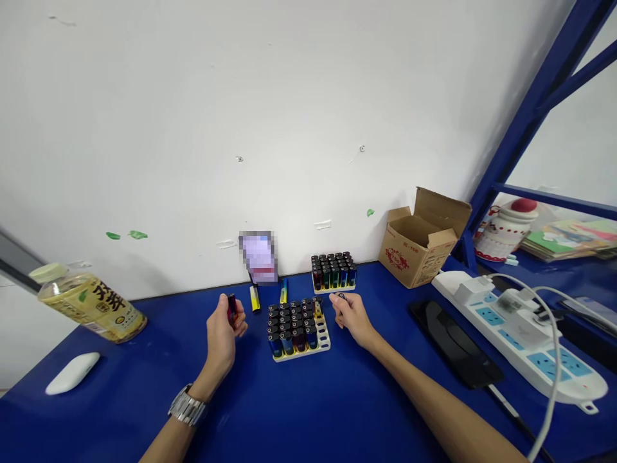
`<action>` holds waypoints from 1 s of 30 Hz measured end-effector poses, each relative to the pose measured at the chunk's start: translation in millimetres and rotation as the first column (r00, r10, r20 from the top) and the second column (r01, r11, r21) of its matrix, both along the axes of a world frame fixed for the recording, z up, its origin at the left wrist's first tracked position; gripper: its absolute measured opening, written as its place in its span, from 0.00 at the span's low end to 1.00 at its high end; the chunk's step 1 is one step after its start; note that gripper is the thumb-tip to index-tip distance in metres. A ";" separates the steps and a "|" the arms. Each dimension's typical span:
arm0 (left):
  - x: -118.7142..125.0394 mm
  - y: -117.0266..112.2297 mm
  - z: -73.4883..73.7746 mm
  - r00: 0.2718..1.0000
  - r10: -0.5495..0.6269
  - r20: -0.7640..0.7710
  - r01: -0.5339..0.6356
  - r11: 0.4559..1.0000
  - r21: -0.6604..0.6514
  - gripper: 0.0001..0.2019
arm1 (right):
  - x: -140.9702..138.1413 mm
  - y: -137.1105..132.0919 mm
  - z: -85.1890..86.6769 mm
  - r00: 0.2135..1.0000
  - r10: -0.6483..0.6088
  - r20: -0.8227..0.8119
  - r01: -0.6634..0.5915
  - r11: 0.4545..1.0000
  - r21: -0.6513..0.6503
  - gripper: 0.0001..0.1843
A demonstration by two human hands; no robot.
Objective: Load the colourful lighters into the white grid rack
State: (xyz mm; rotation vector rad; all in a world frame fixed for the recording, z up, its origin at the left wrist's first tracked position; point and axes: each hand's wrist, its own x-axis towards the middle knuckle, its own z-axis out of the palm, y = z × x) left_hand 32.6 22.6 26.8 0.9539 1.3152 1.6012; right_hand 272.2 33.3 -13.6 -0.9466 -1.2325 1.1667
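Left of centre in the lower half of the frame, the left hand (222, 331) is curled closed around a dark reddish battery (232, 307). Right of centre, the right hand (354, 316) is bent inward, its fingers gathered at a dark-ended object (342, 296) mostly hidden by them. Between the hands sits the near rack (324, 339), filled except along its right edge; the full far rack (336, 290) stands above it, near the wall (299, 128).
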 end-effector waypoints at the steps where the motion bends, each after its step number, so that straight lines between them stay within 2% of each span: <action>1: -2.1 0.6 -1.5 0.999 -0.008 0.034 0.010 0.998 -0.059 0.22 | 0.2 -0.2 -1.3 1.000 0.004 0.018 -0.004 1.000 0.009 0.28; 4: -4.4 0.5 -5.1 0.994 -0.065 0.090 0.080 0.981 -0.177 0.21 | 1.4 -0.3 -3.9 1.000 0.010 0.022 -0.010 1.000 0.006 0.28; 8: -3.1 -0.9 -10.1 0.992 -0.105 0.075 0.120 0.963 -0.240 0.19 | 2.8 -1.1 -4.0 0.998 0.009 0.066 -0.012 0.999 0.034 0.27; 12: -2.1 -1.3 -12.8 0.993 -0.096 0.065 0.109 0.963 -0.248 0.19 | 3.9 -1.5 -3.2 0.993 -0.009 0.121 0.001 0.998 0.066 0.24; 21: -0.7 -2.6 -8.6 0.994 -0.074 0.084 0.093 0.965 -0.246 0.21 | 3.1 -3.1 -1.0 0.971 -0.079 0.226 0.057 0.993 0.101 0.19; 26: -1.7 -1.3 -11.6 0.997 -0.051 0.056 0.063 0.965 -0.255 0.19 | 4.2 -4.0 -1.9 0.981 -0.031 0.193 0.016 0.996 0.082 0.19; 30: -0.7 -2.4 -10.4 0.996 -0.063 0.068 0.078 0.968 -0.239 0.21 | 4.2 -1.2 -5.1 0.985 -0.069 0.158 0.059 0.996 0.070 0.19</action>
